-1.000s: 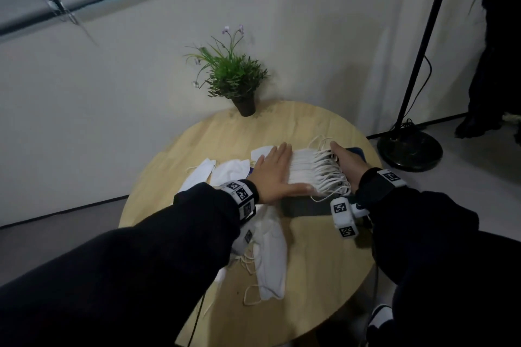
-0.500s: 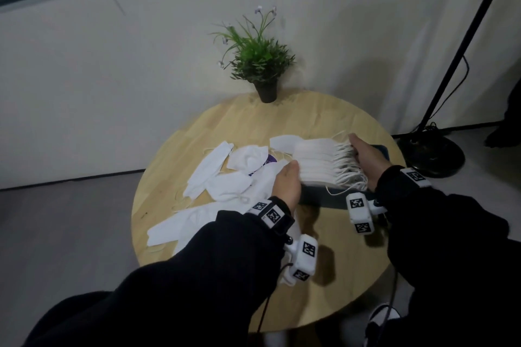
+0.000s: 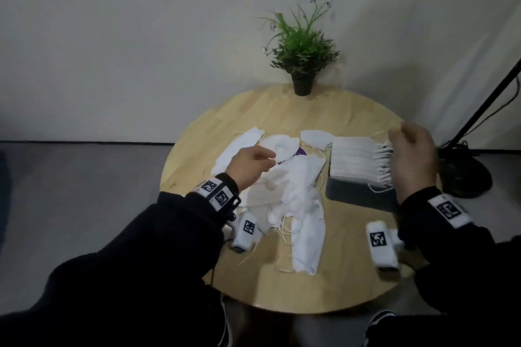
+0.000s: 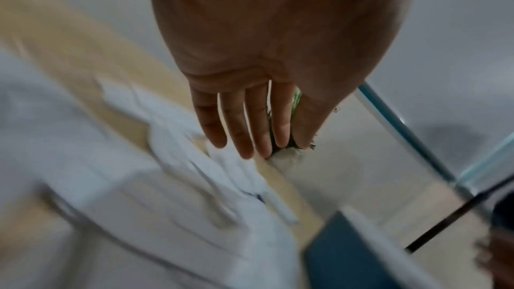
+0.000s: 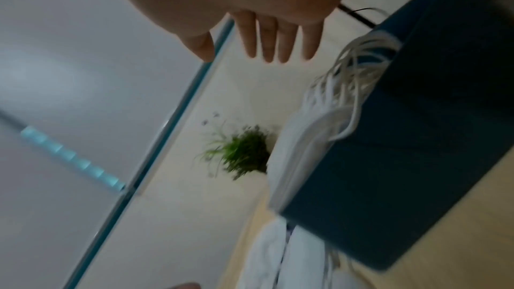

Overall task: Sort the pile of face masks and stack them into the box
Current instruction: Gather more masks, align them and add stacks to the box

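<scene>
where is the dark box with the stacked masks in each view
Head: the dark box sits right of centre on the table, its stacked masks beside the right hand.
Left wrist: the box shows blurred at the bottom right.
Right wrist: the box fills the right side, ear loops spilling over its edge.
Shared landmark: the potted plant.

Bare round table (image 3: 352, 276) lies open along the frame's lower middle; loose masks (image 3: 293, 191) crowd the centre, the filled box (image 3: 363, 194) stands centre-right, the potted plant (image 3: 301, 59) above.
</scene>
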